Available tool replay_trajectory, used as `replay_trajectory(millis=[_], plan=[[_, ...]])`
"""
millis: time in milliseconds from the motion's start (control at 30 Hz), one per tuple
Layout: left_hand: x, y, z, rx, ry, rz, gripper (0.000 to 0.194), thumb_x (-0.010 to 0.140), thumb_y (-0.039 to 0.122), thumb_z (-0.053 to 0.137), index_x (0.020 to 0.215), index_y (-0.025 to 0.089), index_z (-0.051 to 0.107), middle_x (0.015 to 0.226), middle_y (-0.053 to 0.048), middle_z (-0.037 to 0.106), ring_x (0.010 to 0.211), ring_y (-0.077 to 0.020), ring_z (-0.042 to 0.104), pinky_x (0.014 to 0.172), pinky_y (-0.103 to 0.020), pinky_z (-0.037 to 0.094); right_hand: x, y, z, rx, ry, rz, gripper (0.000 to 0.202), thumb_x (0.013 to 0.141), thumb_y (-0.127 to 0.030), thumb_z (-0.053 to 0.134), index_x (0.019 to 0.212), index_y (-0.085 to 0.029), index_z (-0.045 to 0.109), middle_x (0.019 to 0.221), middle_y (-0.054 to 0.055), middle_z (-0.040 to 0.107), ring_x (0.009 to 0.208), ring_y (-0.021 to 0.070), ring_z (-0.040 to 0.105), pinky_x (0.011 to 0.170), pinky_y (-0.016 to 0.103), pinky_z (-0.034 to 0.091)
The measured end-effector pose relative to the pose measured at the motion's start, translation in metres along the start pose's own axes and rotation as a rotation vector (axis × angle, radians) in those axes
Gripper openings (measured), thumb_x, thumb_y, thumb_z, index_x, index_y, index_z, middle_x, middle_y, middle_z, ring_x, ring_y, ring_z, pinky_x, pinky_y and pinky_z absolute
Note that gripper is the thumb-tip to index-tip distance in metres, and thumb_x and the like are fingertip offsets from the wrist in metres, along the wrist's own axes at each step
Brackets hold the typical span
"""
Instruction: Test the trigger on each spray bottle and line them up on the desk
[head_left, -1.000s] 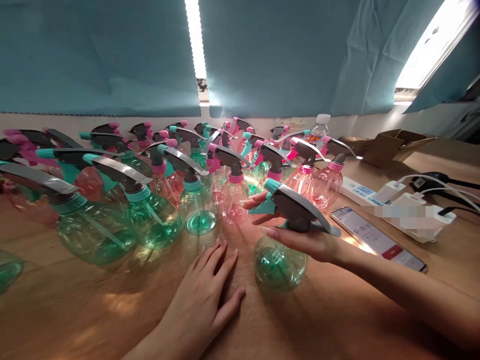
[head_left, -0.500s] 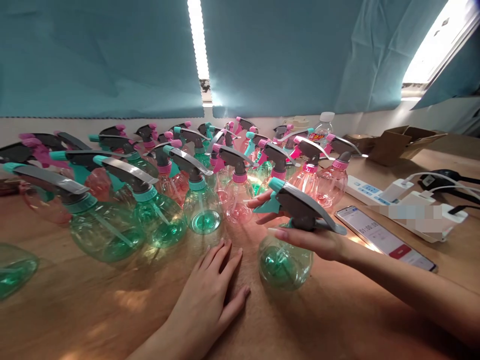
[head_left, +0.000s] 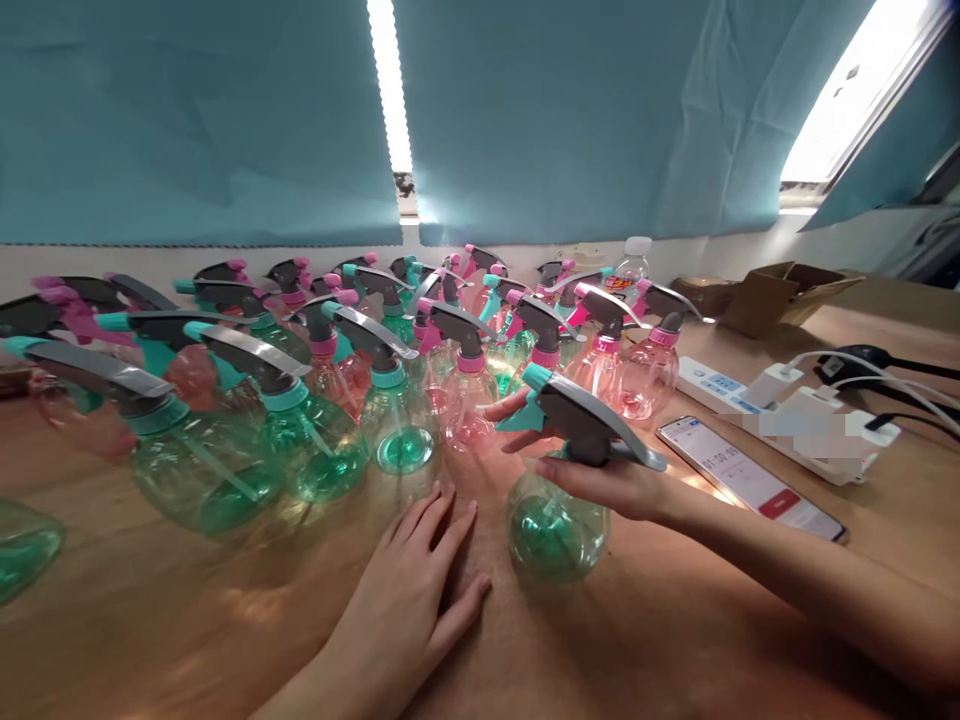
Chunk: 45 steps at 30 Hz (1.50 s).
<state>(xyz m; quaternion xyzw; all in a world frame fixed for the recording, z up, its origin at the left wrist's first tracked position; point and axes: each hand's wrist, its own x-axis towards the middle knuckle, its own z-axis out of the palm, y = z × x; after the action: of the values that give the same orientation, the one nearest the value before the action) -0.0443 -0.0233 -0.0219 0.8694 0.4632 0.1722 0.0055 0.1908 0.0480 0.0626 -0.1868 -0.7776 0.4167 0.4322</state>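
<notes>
My left hand (head_left: 409, 585) lies flat on the wooden table, fingers stretched out and thumb apart, with nothing in it. To its right stands a clear green spray bottle (head_left: 559, 530) with a grey head and a turquoise nozzle and trigger. My right hand (head_left: 611, 485) is round this bottle's neck, thumb on the near side and fingers reaching behind toward the trigger; the palm's contact is partly hidden by the head. Another green spray bottle (head_left: 401, 430) stands just beyond my left fingertips, with a pink spray bottle (head_left: 470, 400) beside it.
Several more green and pink spray bottles crowd the table's back and left, including a green one (head_left: 307, 450). At right lie a phone (head_left: 750, 475) showing a timer and a white power strip (head_left: 720, 385) with cables. Behind them sits an open cardboard box (head_left: 772, 300).
The whole view has shifted slightly, so things appear a little further left. Both hands and the green spray bottle keep about the same places on the table.
</notes>
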Motion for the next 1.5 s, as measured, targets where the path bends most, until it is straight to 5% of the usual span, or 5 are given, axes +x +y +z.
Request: replay_trajectory(millis=[467,700,833,967,1500], plan=[[0.000,0.001,-0.001,0.010,-0.003,-0.004,0.051,0.099,0.047,0.044,0.142,0.020,0.046,0.147,-0.013,0.046,0.135,-0.0339,0.039,0.106,-0.055,0.040,0.003,-0.009,0.002,-0.022,0.024,0.021,0.048,0.078,-0.009,0.053,0.121,-0.027,0.058,0.119,0.004,0.065,0.097,0.0189,0.068,0.085,0.037,0.058],[0.000,0.001,-0.003,0.003,-0.006,-0.003,0.051,0.099,0.047,0.045,0.143,0.020,0.046,0.148,-0.013,0.045,0.136,-0.0345,0.039,0.105,-0.056,0.040,0.006,-0.016,0.003,-0.045,0.041,0.097,0.055,0.067,-0.009,0.047,0.118,-0.027,0.058,0.110,0.005,0.065,0.080,0.0179,0.067,0.063,0.031,0.056],[0.001,0.001,-0.002,0.015,0.001,-0.005,0.051,0.099,0.046,0.046,0.143,0.020,0.046,0.148,-0.013,0.045,0.135,-0.0348,0.040,0.105,-0.055,0.041,0.008,-0.023,0.004,-0.020,0.062,0.170,0.038,0.061,-0.008,0.046,0.092,-0.024,0.060,0.082,-0.001,0.061,0.060,0.0116,0.056,0.051,0.024,0.046],[0.001,0.001,-0.001,0.025,-0.007,-0.004,0.052,0.099,0.046,0.046,0.143,0.020,0.046,0.148,-0.013,0.045,0.135,-0.0348,0.040,0.105,-0.055,0.041,0.005,-0.022,0.004,-0.007,0.083,0.161,0.021,0.059,-0.002,0.046,0.062,-0.022,0.042,0.056,-0.008,0.034,0.043,0.0056,0.029,0.040,0.023,0.026],[0.000,-0.001,-0.001,0.004,0.010,0.001,0.051,0.099,0.046,0.045,0.142,0.021,0.047,0.148,-0.013,0.045,0.135,-0.0348,0.040,0.105,-0.054,0.042,-0.003,-0.014,-0.003,-0.199,0.070,0.200,0.025,0.065,-0.011,0.052,0.085,-0.024,0.060,0.054,-0.007,0.042,0.045,0.0098,0.037,0.042,0.023,0.032]])
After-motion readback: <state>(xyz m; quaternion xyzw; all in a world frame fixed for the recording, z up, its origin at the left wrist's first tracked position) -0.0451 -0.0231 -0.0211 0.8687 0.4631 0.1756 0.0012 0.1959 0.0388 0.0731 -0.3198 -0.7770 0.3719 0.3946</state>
